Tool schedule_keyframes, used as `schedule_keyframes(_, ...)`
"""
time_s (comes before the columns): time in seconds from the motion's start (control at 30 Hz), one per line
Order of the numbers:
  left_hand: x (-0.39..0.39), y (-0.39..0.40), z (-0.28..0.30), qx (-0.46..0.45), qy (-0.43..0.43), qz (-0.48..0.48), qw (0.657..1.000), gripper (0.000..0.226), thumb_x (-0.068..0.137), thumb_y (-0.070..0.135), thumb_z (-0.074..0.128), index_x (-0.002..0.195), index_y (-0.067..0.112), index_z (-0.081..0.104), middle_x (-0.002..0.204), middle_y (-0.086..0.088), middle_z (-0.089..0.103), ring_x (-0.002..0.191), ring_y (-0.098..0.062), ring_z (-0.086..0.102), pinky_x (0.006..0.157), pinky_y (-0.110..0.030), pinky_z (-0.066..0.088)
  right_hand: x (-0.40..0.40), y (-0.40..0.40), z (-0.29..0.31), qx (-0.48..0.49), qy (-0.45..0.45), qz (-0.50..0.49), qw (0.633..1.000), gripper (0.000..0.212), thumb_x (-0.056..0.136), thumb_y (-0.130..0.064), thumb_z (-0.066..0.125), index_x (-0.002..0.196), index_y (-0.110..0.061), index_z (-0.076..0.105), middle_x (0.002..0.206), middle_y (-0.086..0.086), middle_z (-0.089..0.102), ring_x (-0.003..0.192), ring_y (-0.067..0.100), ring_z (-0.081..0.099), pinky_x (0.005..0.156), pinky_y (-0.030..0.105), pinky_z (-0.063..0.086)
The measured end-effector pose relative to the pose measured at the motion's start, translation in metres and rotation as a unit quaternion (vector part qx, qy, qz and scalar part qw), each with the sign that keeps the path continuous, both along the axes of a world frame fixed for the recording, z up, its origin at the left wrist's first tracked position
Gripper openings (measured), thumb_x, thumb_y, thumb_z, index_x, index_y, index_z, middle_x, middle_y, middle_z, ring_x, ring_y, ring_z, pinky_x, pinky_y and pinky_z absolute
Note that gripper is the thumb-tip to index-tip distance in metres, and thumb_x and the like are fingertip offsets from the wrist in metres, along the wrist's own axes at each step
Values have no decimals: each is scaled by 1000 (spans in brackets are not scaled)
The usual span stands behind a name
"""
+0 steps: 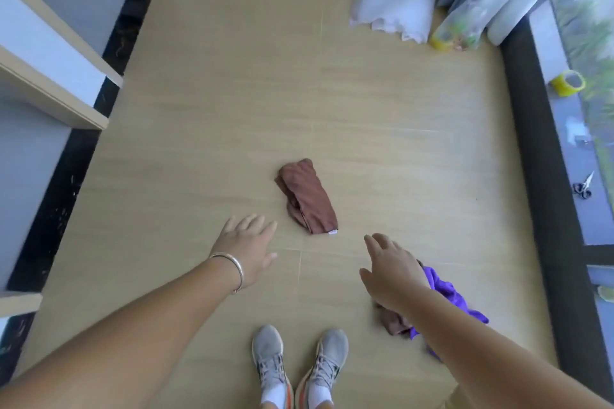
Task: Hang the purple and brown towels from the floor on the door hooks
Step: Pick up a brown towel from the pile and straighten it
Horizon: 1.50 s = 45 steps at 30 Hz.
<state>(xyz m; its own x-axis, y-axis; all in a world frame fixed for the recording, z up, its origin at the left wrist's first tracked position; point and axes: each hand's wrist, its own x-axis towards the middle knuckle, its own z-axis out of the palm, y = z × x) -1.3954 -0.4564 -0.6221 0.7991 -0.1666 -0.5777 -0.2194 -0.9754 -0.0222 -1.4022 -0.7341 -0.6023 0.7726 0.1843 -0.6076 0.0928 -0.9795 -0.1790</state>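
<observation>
A crumpled brown towel lies on the wooden floor in the middle of the view. A purple towel lies to the lower right, partly hidden under my right forearm, with another brown cloth bunched against it. My left hand, a bangle on its wrist, hovers with straight fingers just left of the middle brown towel, holding nothing. My right hand reaches out with spread fingers, above the purple towel and below-right of the middle brown towel. No door hooks are in view.
My two grey shoes stand at the bottom centre. White shelving lines the left side. A white plastic bundle and rolls sit at the far right corner. Yellow tape and scissors lie on the window sill.
</observation>
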Motion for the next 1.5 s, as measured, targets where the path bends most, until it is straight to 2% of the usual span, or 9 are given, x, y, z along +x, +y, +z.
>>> schedule_keyframes(0.23,16,9,-172,-14,2,-15,1000,61,99,48,33,153,27,14,160,-1,17,147,-17,10,118,-41,6,3,19,-169,5,16,16,1000,50,93,-36,45,139,-18,34,144,-2,34,130,20,37,104,33,34)
schedule_keyframes(0.57,89,12,-395,-19,-44,-52,997,62,98,46,37,152,26,15,159,-2,18,147,-18,12,117,-41,8,35,57,-394,30,-2,-24,999,51,94,-37,47,138,-18,30,144,-1,32,127,21,39,102,33,34)
schedule_keyframes(0.8,172,15,-505,-7,-132,-117,984,60,100,41,37,153,27,13,159,-5,19,147,-21,13,118,-43,8,83,82,-516,63,-70,-77,993,57,92,-29,46,144,-18,24,154,0,20,141,19,18,111,32,24)
schedule_keyframes(1.0,238,19,-561,23,-155,-194,968,58,100,41,39,152,35,14,160,-3,15,147,-21,11,118,-41,10,102,96,-588,45,-99,-85,990,72,95,-40,44,152,-11,10,161,3,7,147,20,7,115,34,18)
schedule_keyframes(1.1,248,16,-575,37,-151,-217,964,65,96,37,48,152,36,16,159,-1,18,146,-19,15,118,-39,15,101,98,-607,17,-116,-70,991,69,96,-35,40,153,-8,10,161,8,7,148,23,6,116,36,19)
schedule_keyframes(1.3,251,-2,-571,37,-210,-245,946,49,99,16,35,146,28,36,143,2,45,133,-18,40,106,-36,34,106,112,-608,-43,-101,-55,992,69,92,-26,33,150,3,10,158,21,9,145,35,13,111,47,27)
schedule_keyframes(1.37,252,-6,-566,49,-200,-258,944,45,98,11,34,140,24,41,137,2,52,128,-19,47,100,-38,41,111,114,-604,-71,-99,-44,992,64,93,-22,33,148,6,15,155,24,16,141,37,21,103,46,35)
schedule_keyframes(1.43,255,-4,-559,59,-195,-262,943,43,96,8,37,135,22,43,127,3,58,119,-22,54,93,-40,46,117,112,-601,-83,-114,-27,990,52,94,-14,33,143,4,29,146,21,32,131,35,35,87,40,43)
schedule_keyframes(1.5,255,3,-551,75,-194,-260,943,41,93,6,41,131,21,44,116,3,64,109,-24,59,86,-39,49,123,104,-595,-82,-129,-9,988,39,94,-8,35,131,-3,46,128,14,47,116,30,47,72,34,41)
